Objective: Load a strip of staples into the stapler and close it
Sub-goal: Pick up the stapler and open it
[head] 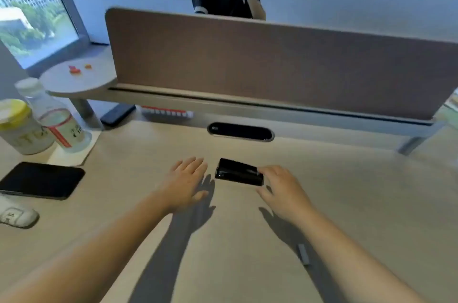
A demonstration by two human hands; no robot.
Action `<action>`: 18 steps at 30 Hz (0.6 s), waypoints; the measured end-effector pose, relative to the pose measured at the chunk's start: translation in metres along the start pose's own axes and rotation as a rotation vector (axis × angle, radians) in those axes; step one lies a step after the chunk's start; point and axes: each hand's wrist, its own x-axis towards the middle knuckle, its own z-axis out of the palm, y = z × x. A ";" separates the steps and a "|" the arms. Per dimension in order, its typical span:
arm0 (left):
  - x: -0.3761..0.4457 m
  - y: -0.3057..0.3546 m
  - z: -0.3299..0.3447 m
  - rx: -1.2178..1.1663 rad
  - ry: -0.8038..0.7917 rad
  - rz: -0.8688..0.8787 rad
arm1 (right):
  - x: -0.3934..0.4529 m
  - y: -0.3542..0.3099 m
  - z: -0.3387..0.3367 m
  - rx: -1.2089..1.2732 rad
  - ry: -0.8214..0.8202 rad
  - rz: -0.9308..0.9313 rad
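A small black stapler [238, 172] lies on the light wooden desk [359, 203], shut as far as I can see. My left hand [186, 183] hovers just left of it, palm down, fingers spread, holding nothing. My right hand [282, 191] is at the stapler's right end, fingers curved, fingertips touching or almost touching it; no grip shows. A grey strip of staples [303, 254] lies on the desk nearer to me, beside my right forearm.
A dark tablet [41, 180] lies at the left, with two bottles [49, 116] and a white object [14, 214] near it. A brown partition [272, 67] closes off the desk's far edge; a person sits behind it. A cable slot [240, 131] lies beyond the stapler.
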 end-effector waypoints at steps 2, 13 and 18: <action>0.019 -0.011 0.007 -0.014 -0.010 -0.004 | 0.023 -0.002 0.014 0.032 0.033 0.002; 0.089 -0.023 0.051 -0.440 0.125 0.016 | 0.090 -0.019 0.067 0.168 0.131 0.081; 0.095 -0.021 0.063 -0.576 0.316 0.003 | 0.093 -0.018 0.073 0.243 0.186 0.114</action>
